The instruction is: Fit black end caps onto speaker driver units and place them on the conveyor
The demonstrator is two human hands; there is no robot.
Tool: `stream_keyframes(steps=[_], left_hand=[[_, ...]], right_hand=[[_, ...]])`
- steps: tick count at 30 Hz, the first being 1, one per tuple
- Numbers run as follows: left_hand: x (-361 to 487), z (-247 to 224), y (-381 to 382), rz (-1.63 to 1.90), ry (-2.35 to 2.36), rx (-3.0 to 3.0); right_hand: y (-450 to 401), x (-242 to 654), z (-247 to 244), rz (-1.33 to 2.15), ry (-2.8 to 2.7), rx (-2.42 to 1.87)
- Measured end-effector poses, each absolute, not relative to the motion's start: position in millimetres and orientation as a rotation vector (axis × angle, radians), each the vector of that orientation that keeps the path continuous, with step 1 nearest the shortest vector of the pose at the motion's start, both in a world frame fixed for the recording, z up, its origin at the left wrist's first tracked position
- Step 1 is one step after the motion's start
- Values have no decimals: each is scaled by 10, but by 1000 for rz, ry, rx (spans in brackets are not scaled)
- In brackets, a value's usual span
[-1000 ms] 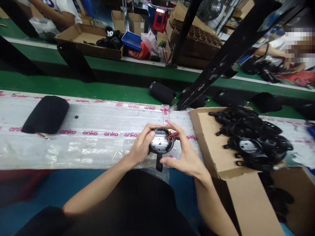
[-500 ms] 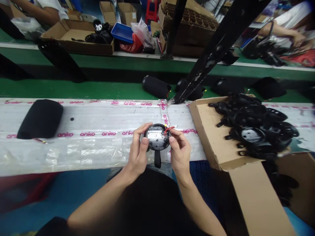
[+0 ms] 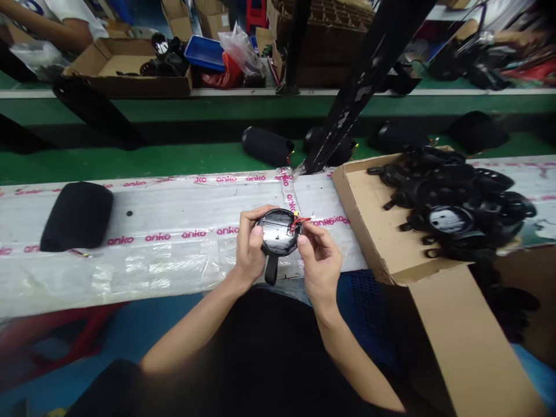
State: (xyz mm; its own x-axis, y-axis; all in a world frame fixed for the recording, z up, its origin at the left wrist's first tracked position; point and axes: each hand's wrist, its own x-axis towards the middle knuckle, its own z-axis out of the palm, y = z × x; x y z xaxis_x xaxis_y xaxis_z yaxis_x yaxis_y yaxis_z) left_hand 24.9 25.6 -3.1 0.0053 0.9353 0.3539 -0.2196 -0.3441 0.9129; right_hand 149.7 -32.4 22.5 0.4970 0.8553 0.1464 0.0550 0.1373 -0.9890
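Between my hands is a round black speaker end cap [image 3: 277, 233] with a shiny inner face, held over the near edge of the bench. A black strap [image 3: 271, 270] hangs from its lower rim. Red wires [image 3: 299, 220] with a small pale connector stick out at its upper right. My left hand [image 3: 251, 246] grips the left rim, thumb on the near face. On the right rim, my right hand [image 3: 320, 258] is closed, thumb and fingers beside the wires. Whether the right fingers pinch the wires too, I cannot tell.
An open cardboard box [image 3: 365, 231] piled with black strapped caps [image 3: 452, 202] stands at the right. A black fabric-covered speaker body [image 3: 78, 216] lies at the left. More speaker bodies [image 3: 267, 145] rest on the green belt behind. A slanted black post [image 3: 347, 110] rises beyond the bench.
The view has shifted slightly. The round cap is tilted a little, and its strap now hangs more to the left. Both hands keep their grip.
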Motion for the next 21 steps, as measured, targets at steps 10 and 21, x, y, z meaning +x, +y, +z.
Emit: stream_keyframes(steps=[10,21], left_hand=[[160,113,326,1402,747,1285],[61,287,484,1041,699,1327]], right_hand=[[-296,1434,224,882,-734,-1135],[-299,1506,248,893,-789,-1257]])
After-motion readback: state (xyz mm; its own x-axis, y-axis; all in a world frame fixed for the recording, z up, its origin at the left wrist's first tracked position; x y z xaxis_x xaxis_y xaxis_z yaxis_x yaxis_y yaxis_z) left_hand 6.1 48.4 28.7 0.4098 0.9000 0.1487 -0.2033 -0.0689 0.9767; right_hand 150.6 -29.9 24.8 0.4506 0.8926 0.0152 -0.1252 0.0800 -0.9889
